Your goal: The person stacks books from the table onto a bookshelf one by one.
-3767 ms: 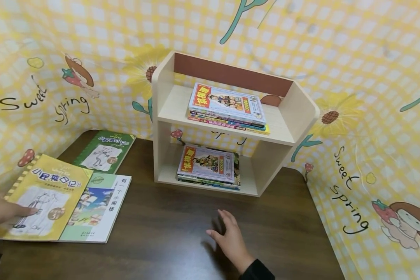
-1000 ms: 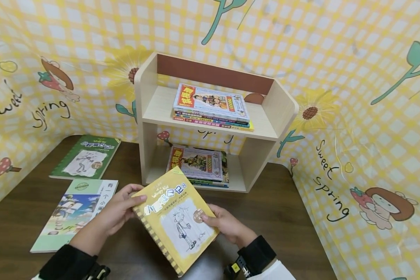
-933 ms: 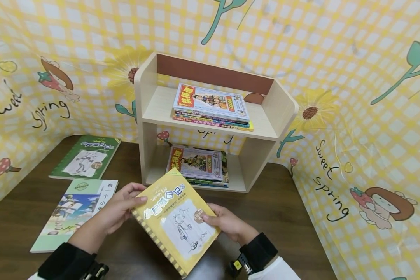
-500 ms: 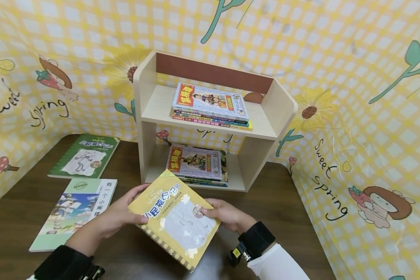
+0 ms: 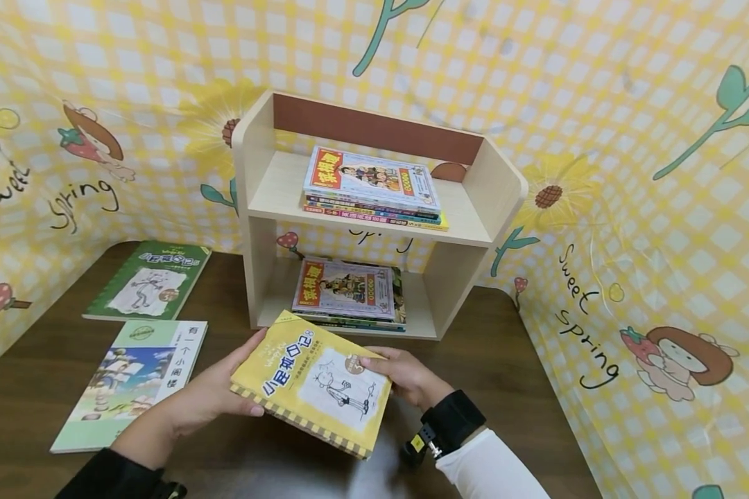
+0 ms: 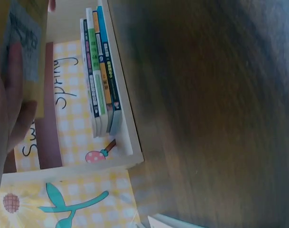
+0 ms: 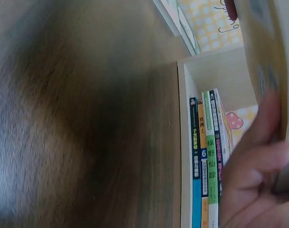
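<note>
A yellow book point(image 5: 315, 381) with a cartoon figure on its cover is held up in front of the shelf, tilted, its striped spine toward the person. My left hand point(image 5: 215, 388) grips its left edge, thumb near the spine corner. At the opposite edge my right hand point(image 5: 408, 374) pinches it, thumb on the cover. Fingers of the left hand point(image 6: 11, 90) spread along the book's underside in the left wrist view. In the right wrist view the right hand point(image 7: 258, 180) curls at the book's edge.
A two-tier wooden shelf point(image 5: 458, 277) carries a book stack point(image 5: 371, 180) above and another stack point(image 5: 349, 291) below. On the dark table point(image 5: 487, 409), a green book point(image 5: 150, 281) and a light green-and-white book point(image 5: 131, 381) lie at left. A patterned cloth point(image 5: 599, 104) hangs behind.
The yellow book has come from the left side of the table into both hands. Over the last second it has turned counterclockwise, its spine swinging toward the person. The shelf books stay put.
</note>
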`<action>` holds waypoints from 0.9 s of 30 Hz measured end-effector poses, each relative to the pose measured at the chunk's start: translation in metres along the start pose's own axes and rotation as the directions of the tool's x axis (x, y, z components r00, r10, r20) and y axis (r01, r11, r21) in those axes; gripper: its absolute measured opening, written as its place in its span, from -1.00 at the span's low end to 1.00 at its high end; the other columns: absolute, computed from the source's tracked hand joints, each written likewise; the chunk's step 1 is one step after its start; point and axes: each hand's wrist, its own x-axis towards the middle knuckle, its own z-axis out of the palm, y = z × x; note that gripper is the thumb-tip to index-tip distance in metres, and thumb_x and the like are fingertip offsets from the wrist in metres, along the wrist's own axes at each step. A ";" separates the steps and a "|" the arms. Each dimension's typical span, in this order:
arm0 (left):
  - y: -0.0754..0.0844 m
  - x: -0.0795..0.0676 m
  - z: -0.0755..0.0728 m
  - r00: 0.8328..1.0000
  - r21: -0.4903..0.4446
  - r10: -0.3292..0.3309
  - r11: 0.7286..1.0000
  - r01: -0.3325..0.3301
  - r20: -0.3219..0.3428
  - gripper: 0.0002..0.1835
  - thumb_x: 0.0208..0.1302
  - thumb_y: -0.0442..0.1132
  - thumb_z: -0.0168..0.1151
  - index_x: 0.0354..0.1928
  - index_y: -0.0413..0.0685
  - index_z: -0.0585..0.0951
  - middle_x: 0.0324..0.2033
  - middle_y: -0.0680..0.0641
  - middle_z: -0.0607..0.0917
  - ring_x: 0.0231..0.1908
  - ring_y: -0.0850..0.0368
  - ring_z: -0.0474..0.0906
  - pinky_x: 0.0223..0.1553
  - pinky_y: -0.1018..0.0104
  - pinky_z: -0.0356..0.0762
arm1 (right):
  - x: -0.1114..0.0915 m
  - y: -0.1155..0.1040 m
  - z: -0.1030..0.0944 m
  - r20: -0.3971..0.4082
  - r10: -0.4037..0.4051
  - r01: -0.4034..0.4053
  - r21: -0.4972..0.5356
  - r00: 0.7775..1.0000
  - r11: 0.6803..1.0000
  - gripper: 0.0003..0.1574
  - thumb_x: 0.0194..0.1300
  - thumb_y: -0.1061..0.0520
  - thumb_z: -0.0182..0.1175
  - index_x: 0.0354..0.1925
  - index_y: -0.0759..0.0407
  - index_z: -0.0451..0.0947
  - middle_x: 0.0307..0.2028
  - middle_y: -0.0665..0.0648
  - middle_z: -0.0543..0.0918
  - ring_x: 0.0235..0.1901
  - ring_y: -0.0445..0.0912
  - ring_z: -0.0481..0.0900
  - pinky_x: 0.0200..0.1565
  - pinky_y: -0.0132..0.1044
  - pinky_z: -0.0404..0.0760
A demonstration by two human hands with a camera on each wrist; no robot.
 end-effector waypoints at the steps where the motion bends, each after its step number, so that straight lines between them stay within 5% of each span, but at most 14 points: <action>1: -0.001 0.000 0.002 1.000 0.013 0.006 1.000 -0.006 -0.022 0.27 0.02 -0.52 0.38 0.49 -0.12 -0.40 0.12 -0.12 0.54 -0.12 0.09 0.64 -0.11 0.35 0.61 | 0.001 0.000 0.001 -0.027 -0.006 0.007 0.024 1.000 1.000 -0.36 0.34 -0.05 0.21 0.30 0.16 0.40 -0.30 0.09 0.73 -0.44 -0.16 0.68 -0.53 -0.43 0.52; 10: -0.004 0.004 0.015 0.977 0.008 0.073 0.997 -0.073 -0.200 0.23 0.03 -0.55 0.37 0.51 -0.10 -0.34 0.12 -0.02 0.53 -0.11 0.24 0.61 -0.13 0.45 0.58 | -0.001 -0.006 0.020 -0.210 -0.066 0.105 0.182 0.975 0.978 -0.39 0.36 0.09 0.16 0.31 0.24 0.32 -0.21 0.12 0.71 -0.27 -0.09 0.70 -0.22 -0.29 0.64; 13: -0.002 0.006 0.020 0.966 0.005 0.082 0.997 -0.083 -0.243 0.24 0.03 -0.55 0.36 0.52 -0.04 -0.34 0.16 -0.03 0.50 -0.11 0.23 0.63 -0.13 0.43 0.59 | -0.004 -0.008 0.026 -0.223 -0.086 0.133 0.206 0.971 0.970 -0.34 0.38 0.14 0.12 0.38 0.22 0.22 -0.16 0.14 0.69 -0.25 -0.08 0.69 -0.20 -0.28 0.65; 20: 0.001 0.013 0.030 0.932 0.003 0.076 0.997 -0.080 -0.355 0.25 0.02 -0.61 0.32 0.52 0.02 -0.34 0.31 -0.46 0.23 -0.14 0.26 0.63 -0.16 0.43 0.61 | -0.014 -0.008 0.035 -0.227 -0.102 0.148 0.195 0.969 0.970 -0.27 0.39 0.13 0.10 0.43 0.19 0.13 -0.14 0.13 0.69 -0.32 -0.13 0.68 -0.32 -0.35 0.62; 27: -0.003 0.021 0.036 0.911 -0.001 0.088 0.995 -0.097 -0.402 0.24 0.05 -0.65 0.26 0.52 0.05 -0.39 0.42 -0.41 0.04 -0.08 0.37 0.58 -0.10 0.48 0.57 | -0.022 -0.003 0.041 -0.198 -0.192 0.219 0.124 0.961 0.968 -0.19 0.33 0.18 0.14 0.44 0.21 0.07 -0.13 0.11 0.68 -0.31 -0.15 0.60 -0.32 -0.35 0.42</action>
